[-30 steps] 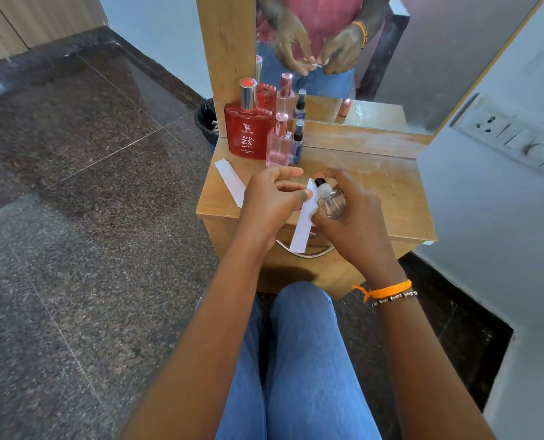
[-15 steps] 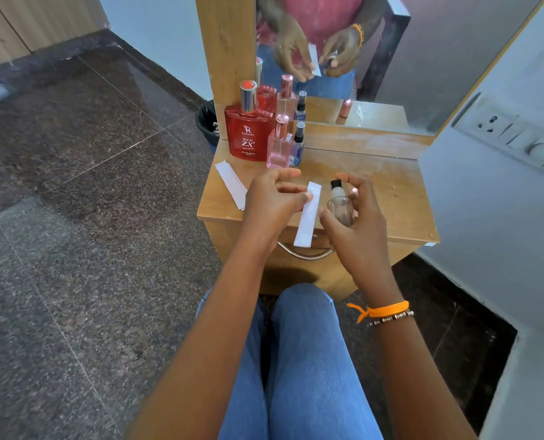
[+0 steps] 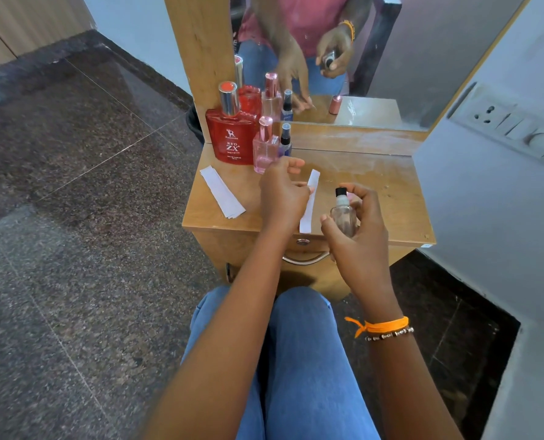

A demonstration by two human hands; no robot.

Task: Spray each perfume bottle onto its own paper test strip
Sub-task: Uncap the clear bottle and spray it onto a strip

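Fingers of the left hand (image 3: 283,198) pinch a paper test strip (image 3: 309,201) upright at nine o'clock of the clear bottle (image 3: 343,214), gripped by the right hand (image 3: 359,230), seemingly nozzle-aimed to catch spray.

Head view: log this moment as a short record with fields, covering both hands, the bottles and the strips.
left hand: pinches a paper test strip, held upright
right hand: grips a clear bottle, black sprayer on top
standing bottles: red bottle, pink bottle, small dark bottle, by the mirror
spare strips: flat on the wooden table, left part
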